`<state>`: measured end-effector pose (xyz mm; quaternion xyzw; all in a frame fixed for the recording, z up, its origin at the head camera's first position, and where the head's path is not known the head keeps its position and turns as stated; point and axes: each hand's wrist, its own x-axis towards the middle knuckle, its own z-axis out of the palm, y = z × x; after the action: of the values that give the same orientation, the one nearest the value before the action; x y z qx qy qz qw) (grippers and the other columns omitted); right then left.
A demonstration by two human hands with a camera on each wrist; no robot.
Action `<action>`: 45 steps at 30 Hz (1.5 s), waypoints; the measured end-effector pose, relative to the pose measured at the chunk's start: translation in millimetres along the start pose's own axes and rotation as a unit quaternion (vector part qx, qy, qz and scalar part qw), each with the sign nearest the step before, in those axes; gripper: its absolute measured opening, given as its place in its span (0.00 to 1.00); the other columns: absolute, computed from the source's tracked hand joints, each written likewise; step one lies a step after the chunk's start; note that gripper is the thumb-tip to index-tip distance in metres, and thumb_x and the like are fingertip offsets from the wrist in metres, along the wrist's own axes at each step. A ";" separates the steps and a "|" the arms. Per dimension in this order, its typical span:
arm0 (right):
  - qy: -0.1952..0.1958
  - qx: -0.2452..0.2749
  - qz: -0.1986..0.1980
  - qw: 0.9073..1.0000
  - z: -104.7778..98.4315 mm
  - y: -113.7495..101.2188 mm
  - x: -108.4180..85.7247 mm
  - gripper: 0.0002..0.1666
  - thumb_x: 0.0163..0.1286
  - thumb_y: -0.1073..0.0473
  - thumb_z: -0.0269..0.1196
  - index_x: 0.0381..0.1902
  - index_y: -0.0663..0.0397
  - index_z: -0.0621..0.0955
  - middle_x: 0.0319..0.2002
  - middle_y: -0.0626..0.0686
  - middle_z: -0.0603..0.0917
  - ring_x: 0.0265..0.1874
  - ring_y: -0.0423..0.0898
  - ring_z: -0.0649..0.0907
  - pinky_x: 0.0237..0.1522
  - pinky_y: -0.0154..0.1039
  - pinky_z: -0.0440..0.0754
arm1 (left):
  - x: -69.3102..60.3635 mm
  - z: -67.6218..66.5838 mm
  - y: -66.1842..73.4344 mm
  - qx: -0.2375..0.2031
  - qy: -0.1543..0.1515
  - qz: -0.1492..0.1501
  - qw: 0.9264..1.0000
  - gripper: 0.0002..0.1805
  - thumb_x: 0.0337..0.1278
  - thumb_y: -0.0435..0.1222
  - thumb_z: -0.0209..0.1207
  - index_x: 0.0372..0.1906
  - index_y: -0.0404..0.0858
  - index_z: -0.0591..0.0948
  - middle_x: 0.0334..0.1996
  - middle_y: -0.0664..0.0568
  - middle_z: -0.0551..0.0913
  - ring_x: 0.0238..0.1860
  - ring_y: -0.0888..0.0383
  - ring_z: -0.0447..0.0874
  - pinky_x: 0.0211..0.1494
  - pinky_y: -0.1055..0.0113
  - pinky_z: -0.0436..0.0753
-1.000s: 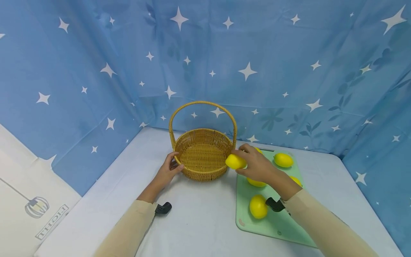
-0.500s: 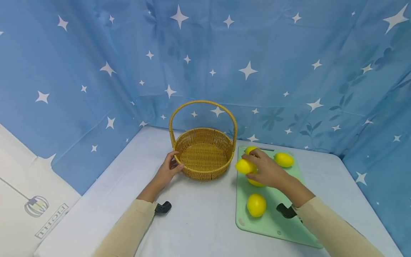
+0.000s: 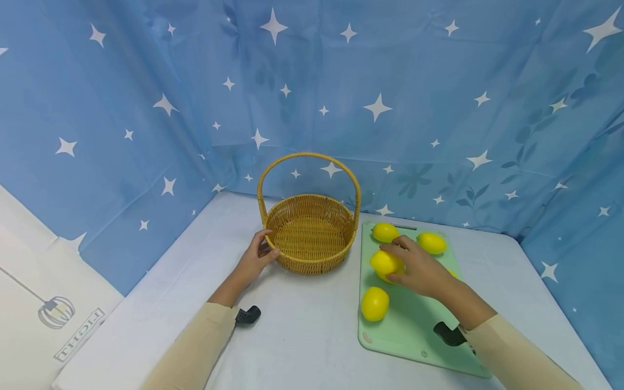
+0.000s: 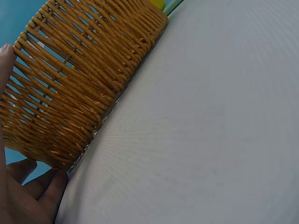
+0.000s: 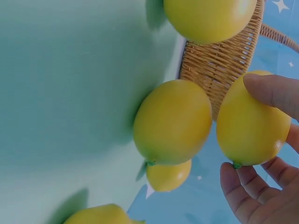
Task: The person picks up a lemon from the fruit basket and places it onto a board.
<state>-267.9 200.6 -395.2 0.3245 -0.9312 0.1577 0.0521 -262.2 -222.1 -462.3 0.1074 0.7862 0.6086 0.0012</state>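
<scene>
My left hand (image 3: 253,255) grips the left rim of the tan wicker basket (image 3: 312,260), which stands upright. In the left wrist view the thumb (image 4: 5,60) lies at the rim and the other fingers reach the basket's lower side. My right hand (image 3: 419,268) holds a yellow lemon (image 3: 385,262) between thumb and fingers, above the green cutting board (image 3: 414,330). Another lemon (image 5: 173,122) lies on the board close below the held lemon (image 5: 252,121); from the head it is mostly hidden. Inside the basket only bare woven wicker shows.
A lemon (image 3: 375,304) lies near the board's left edge. Two more, a back-left lemon (image 3: 385,232) and a back-right lemon (image 3: 431,243), lie at its far end. One lemon (image 3: 452,273) is mostly covered by my right hand. A blue star-patterned curtain (image 3: 312,81) hangs behind the table.
My right hand has moved with its lemon from beside the basket's right rim back to the right, over the board. The nearest lemon on the board has rolled left. My left hand stays on the basket.
</scene>
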 end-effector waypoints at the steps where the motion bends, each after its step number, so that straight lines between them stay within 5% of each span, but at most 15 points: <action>1: 0.003 -0.001 -0.001 1.000 0.0 0.8 -2.3 0.38 0.57 0.52 0.74 0.65 0.50 0.75 0.54 0.52 0.72 0.47 0.50 0.74 0.45 0.48 0.79 | -0.1 0.1 0.2 0.000 0.000 0.000 1.000 0.37 0.68 0.40 0.58 0.74 0.38 0.52 0.75 0.37 0.46 0.69 0.36 0.58 0.66 0.50 0.69; 10: 0.013 -0.009 -0.005 1.000 -0.5 5.8 -21.8 0.37 0.56 0.54 0.75 0.63 0.51 0.76 0.53 0.53 0.72 0.46 0.51 0.74 0.44 0.48 0.80 | -2.3 0.5 0.5 -0.004 -0.001 0.002 1.000 0.37 0.68 0.40 0.58 0.74 0.39 0.53 0.75 0.37 0.46 0.69 0.36 0.59 0.66 0.50 0.70; 17: 0.007 -0.014 0.019 1.000 -4.0 8.6 -37.4 0.37 0.56 0.54 0.75 0.63 0.50 0.76 0.54 0.54 0.72 0.46 0.51 0.75 0.44 0.50 0.80 | 11.9 0.6 -33.4 0.010 0.023 0.014 1.000 0.38 0.67 0.44 0.59 0.74 0.43 0.53 0.75 0.42 0.49 0.69 0.40 0.61 0.67 0.51 0.69; 26: 0.028 -0.020 0.025 0.999 -10.0 17.9 -55.8 0.36 0.55 0.55 0.75 0.61 0.51 0.77 0.52 0.50 0.71 0.42 0.48 0.74 0.41 0.48 0.79 | 12.8 1.1 -33.2 0.004 0.024 0.010 1.000 0.37 0.67 0.44 0.59 0.74 0.43 0.54 0.75 0.41 0.51 0.69 0.40 0.60 0.67 0.51 0.68; 34: 0.013 -0.012 0.057 0.998 -12.1 20.5 -67.6 0.36 0.54 0.55 0.75 0.61 0.52 0.77 0.52 0.51 0.72 0.44 0.50 0.75 0.44 0.51 0.79 | 1.7 0.6 -7.1 -0.002 0.002 0.005 1.000 0.35 0.69 0.39 0.57 0.73 0.42 0.53 0.74 0.35 0.48 0.70 0.36 0.58 0.67 0.51 0.68; 45: 0.007 -0.013 0.081 0.997 -12.6 27.7 -85.6 0.37 0.52 0.54 0.76 0.60 0.53 0.78 0.53 0.54 0.73 0.48 0.55 0.76 0.47 0.59 0.79 | 13.4 0.4 -37.7 -0.003 0.025 0.013 1.000 0.40 0.65 0.48 0.60 0.74 0.43 0.54 0.74 0.40 0.51 0.69 0.40 0.61 0.67 0.51 0.69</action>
<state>-218.0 275.6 -407.5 0.2460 -0.9560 0.1520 0.0497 -281.6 -228.3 -496.7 0.1025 0.7825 0.6136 -0.0261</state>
